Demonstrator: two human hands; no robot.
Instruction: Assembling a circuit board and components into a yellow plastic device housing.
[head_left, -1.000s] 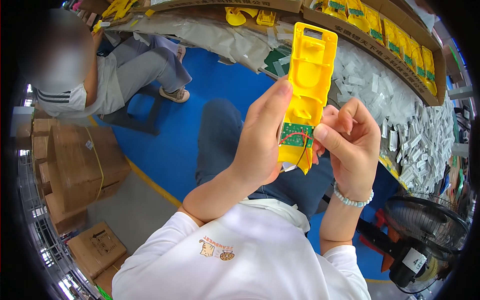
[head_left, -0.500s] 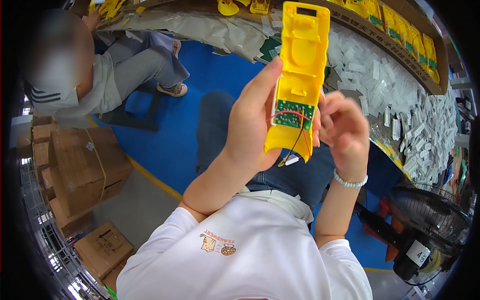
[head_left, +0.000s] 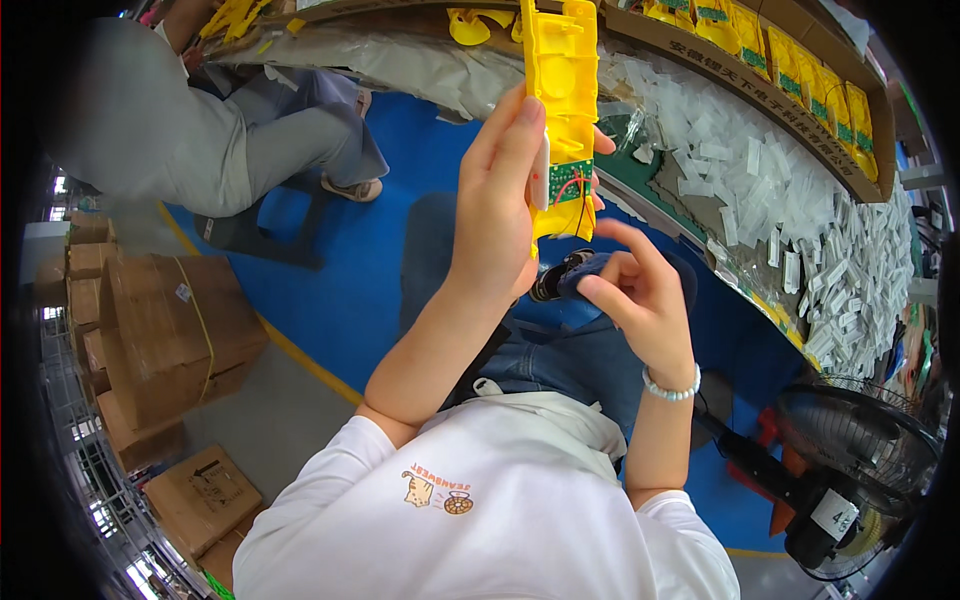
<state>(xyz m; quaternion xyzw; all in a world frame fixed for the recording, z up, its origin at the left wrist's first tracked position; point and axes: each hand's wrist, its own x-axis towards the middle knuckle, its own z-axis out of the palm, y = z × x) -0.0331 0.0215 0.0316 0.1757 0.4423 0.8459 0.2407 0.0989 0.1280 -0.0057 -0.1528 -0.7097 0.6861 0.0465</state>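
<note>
A long yellow plastic housing (head_left: 568,85) is gripped in my left hand (head_left: 497,205), its hollow inner side facing me and its upper end at the top edge of the view. Near its lower end a green circuit board (head_left: 571,178) with thin red and black wires sits inside. A white piece lies along its left side, by my left palm. My right hand (head_left: 645,295), with a beaded bracelet on the wrist, is apart from the housing, below and to its right. Its fingers are bent and spaced, with nothing visible between them.
A cardboard box (head_left: 740,75) of similar yellow housings with boards stands at the far right. Clear plastic pieces (head_left: 715,150) and white strips (head_left: 855,300) cover the bench. A black fan (head_left: 850,450) is at lower right, brown cartons (head_left: 180,340) at left. A seated person (head_left: 190,140) is at upper left.
My left hand has lifted the housing up and slightly left, turning it a little. My right hand has come away from its side and moved lower. The person at upper left has leaned rightward.
</note>
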